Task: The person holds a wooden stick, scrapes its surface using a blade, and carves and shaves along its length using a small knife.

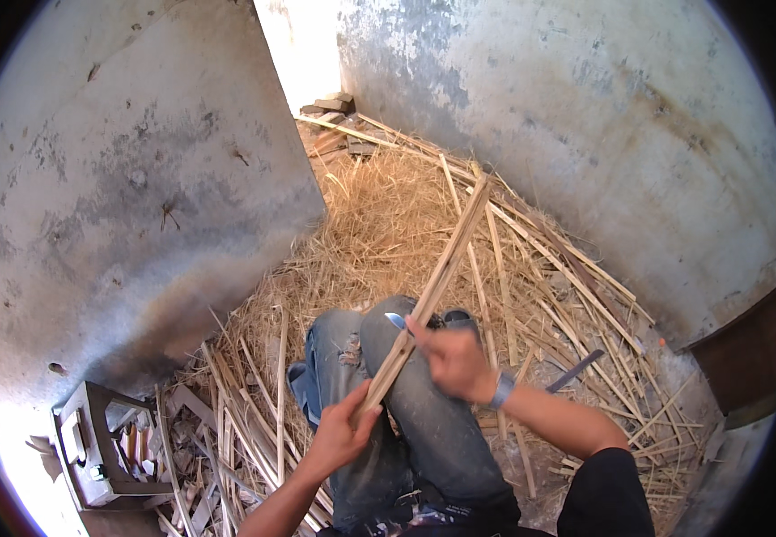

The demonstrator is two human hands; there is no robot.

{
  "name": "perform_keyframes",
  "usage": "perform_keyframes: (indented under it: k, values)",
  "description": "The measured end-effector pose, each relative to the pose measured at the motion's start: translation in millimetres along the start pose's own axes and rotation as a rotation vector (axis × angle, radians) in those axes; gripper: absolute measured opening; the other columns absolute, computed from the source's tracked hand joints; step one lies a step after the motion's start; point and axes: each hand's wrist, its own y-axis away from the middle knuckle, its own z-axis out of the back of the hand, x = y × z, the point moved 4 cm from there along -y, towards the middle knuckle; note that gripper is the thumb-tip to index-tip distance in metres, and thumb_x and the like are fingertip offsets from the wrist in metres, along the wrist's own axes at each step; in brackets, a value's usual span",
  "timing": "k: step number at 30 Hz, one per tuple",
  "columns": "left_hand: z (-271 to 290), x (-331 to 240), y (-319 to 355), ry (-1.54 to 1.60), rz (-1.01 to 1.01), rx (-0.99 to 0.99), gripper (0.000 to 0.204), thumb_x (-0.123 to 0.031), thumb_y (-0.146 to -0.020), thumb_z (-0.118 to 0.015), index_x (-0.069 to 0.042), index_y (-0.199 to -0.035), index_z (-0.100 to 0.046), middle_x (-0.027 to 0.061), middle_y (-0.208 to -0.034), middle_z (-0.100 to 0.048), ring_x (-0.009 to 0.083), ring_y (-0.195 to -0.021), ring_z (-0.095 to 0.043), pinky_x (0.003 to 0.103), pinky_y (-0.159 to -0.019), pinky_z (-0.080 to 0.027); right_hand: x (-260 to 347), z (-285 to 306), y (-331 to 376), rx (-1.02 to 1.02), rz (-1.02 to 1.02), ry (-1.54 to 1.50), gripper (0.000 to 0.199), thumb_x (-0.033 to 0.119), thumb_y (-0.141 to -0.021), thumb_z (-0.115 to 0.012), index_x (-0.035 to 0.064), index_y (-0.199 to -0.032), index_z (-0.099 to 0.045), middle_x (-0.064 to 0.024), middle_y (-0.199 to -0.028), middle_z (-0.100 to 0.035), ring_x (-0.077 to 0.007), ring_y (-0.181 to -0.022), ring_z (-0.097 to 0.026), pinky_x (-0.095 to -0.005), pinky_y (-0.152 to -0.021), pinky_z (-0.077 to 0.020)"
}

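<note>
A long brown split strip (pixel 449 259), wood or bamboo, slants from above my lap up toward the far right, with a groove along its length. My left hand (pixel 343 433) is closed around its near end, thumb on one side and fingers on the other. Farther up, my right hand (pixel 456 360) is closed at the strip's side, somewhat smeared by motion. A shiny knife blade (pixel 395 319) juts out to the left of the strip beside the right hand; the handle is hidden in the fist. Both hands are over my knees in worn jeans (pixel 432 421).
Straw-like shavings (pixel 379 206) cover the floor ahead. Long pale strips (pixel 576 277) lie along the right wall, and more strips (pixel 282 394) lie at left. A grey metal frame (pixel 93 447) stands at lower left. A dark flat bar (pixel 576 370) lies right of my knees; bricks (pixel 330 105) are stacked far off.
</note>
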Motion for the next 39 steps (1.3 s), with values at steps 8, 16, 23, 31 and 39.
perform_keyframes:
  k: [8, 16, 23, 31, 39]
  values:
    - [0, -1, -5, 0.057, -0.035, 0.01, 0.049, -0.017, -0.099, -0.071, 0.001, -0.143, -0.059, 0.0225, -0.124, -0.074, 0.0278, -0.114, -0.073, 0.036, -0.098, -0.054, 6, 18, 1, 0.172, -0.278, -0.503, 0.036, 0.006, -0.101, -0.067, 0.0113, -0.136, -0.072, -0.0015, -0.073, -0.072, -0.0045, -0.062, -0.06, -0.0245, -0.06, -0.0499]
    - [0, -10, -1, -0.145, -0.086, -0.059, 0.051, -0.012, -0.096, -0.072, -0.005, -0.145, -0.059, 0.0264, -0.102, -0.072, 0.0427, -0.094, -0.073, 0.041, -0.081, -0.057, -26, 62, -37, -0.246, -0.187, 0.019, 0.037, 0.009, -0.102, -0.067, 0.0117, -0.139, -0.069, -0.0051, -0.067, -0.066, -0.0071, -0.055, -0.056, -0.026, -0.052, -0.0442]
    - [-6, -18, 6, -0.336, -0.121, -0.109, 0.053, -0.009, -0.095, -0.071, -0.01, -0.146, -0.059, 0.0227, -0.089, -0.07, 0.0413, -0.078, -0.07, 0.046, -0.073, -0.055, -26, 29, -28, -0.184, 0.024, 0.125, 0.051, -0.001, -0.093, -0.062, 0.0129, -0.142, -0.066, -0.0166, -0.064, -0.059, -0.0225, -0.049, -0.059, -0.0378, -0.051, -0.0476]
    - [-12, -8, 5, -0.121, -0.157, -0.18, 0.047, -0.009, -0.095, -0.07, -0.008, -0.142, -0.062, 0.0262, -0.103, -0.073, 0.0426, -0.092, -0.073, 0.043, -0.079, -0.057, 5, 4, 16, -0.019, 0.125, 0.118, 0.062, -0.001, -0.088, -0.064, 0.0201, -0.146, -0.064, -0.0126, -0.065, -0.061, -0.0281, -0.052, -0.06, -0.0416, -0.052, -0.0506]
    - [-18, -8, 6, -0.116, -0.147, -0.194, 0.046, -0.014, -0.098, -0.07, -0.009, -0.143, -0.061, 0.0273, -0.1, -0.072, 0.0451, -0.091, -0.072, 0.046, -0.077, -0.057, -51, 56, -40, -0.309, 0.019, 0.239, 0.065, -0.003, -0.088, -0.062, 0.0214, -0.148, -0.061, -0.0118, -0.058, -0.055, -0.0164, -0.046, -0.052, -0.0379, -0.049, -0.0453]
